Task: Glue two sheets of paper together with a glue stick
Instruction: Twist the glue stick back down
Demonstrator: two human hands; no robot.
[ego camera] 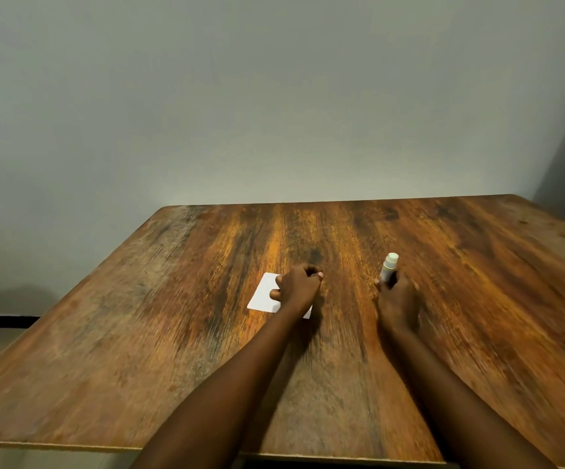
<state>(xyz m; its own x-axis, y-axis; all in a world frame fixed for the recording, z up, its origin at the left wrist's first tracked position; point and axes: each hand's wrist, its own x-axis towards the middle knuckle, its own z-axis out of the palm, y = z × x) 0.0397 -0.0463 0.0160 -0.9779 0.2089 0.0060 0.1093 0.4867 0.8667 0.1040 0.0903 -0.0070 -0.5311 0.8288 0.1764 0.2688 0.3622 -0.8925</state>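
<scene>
Your right hand (398, 301) has its fingers clamped on the light, rigid white glue stick (388, 266); your left hand (297, 286), fingers curled together, pins the flimsy white paper sheet (265, 292) to the worktop.

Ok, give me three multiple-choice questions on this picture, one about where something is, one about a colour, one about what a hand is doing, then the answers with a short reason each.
1. Where does the paper lie?
A. On the wooden table, partly under the left hand
B. On the floor beside the table
C. Pinned to the wall

2. What colour is the paper?
A. Blue
B. White
C. Yellow

3. What is the right hand doing?
A. Lying flat and empty on the table
B. Pressing down on the paper
C. Gripping the glue stick, its top end pointing up and away

Answers:
1. A, the sheet sits flat on the tabletop with the left hand over its right part.
2. B, it shows plain white against the brown wood.
3. C, the fingers are closed around the stick's lower body, to the right of the paper.
</scene>
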